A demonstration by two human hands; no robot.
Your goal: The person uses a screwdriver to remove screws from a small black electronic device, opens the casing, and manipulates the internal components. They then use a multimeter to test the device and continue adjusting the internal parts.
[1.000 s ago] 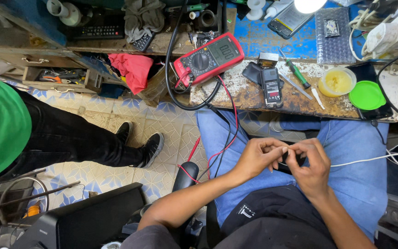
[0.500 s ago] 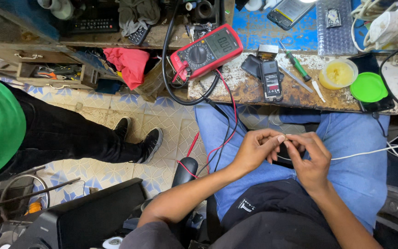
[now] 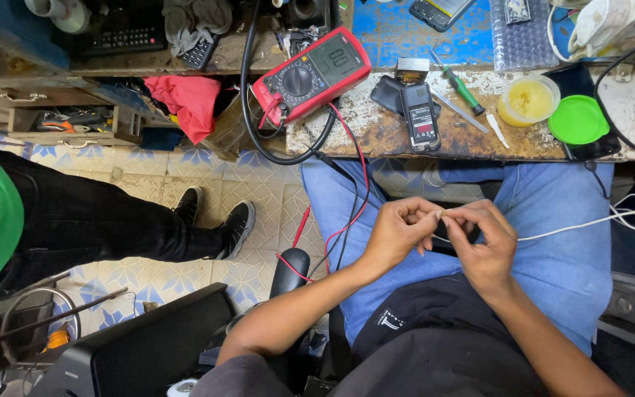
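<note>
Seen from above, a seated person in blue jeans holds both hands together over the lap. The left hand (image 3: 398, 231) and the right hand (image 3: 483, 242) meet at the fingertips, each grip pinched shut on the end of a thin white cable (image 3: 589, 224), which runs away from the right hand toward the right edge of the view. Whether anything else is held between the fingers is too small to tell. Beyond the hands lies a worn, paint-flecked surface (image 3: 376, 132). On it, up and to the left of the grip, sits a red multimeter (image 3: 310, 73), its red and black leads (image 3: 354, 198) trailing down past the left wrist. Straight ahead of the hands lies a small black handheld device (image 3: 420, 117), with a green-handled screwdriver (image 3: 461, 88) just beside it. Farther right stand a round tub of yellow paste (image 3: 527, 99) and its green lid (image 3: 578, 119). Well to the left of the hands, another person's legs in black trousers and black shoes (image 3: 218, 224) rest on a patterned tile floor (image 3: 112, 173).
</note>
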